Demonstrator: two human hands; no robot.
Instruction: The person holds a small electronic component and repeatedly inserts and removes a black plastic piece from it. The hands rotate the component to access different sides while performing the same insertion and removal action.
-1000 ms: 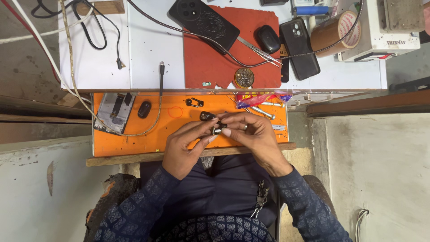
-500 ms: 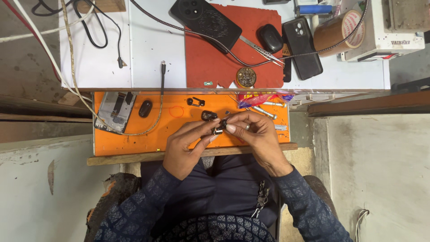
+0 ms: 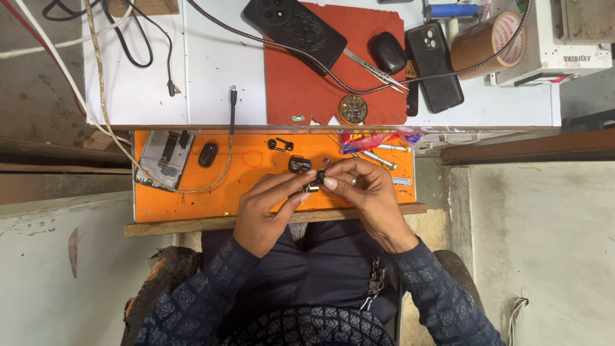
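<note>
Both hands barely shifted; left hand (image 3: 269, 208) and right hand (image 3: 365, 192) fingers pinch small black part (image 3: 316, 181).

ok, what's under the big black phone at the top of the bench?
The black phone lies face-down, partly on the red mat and partly on the white tabletop. A braided cable crosses over it. Whatever lies directly beneath the phone is covered.

Both hands (image 3: 320, 195) meet over the tray (image 3: 192, 205), before the table (image 3: 211, 77).
</note>
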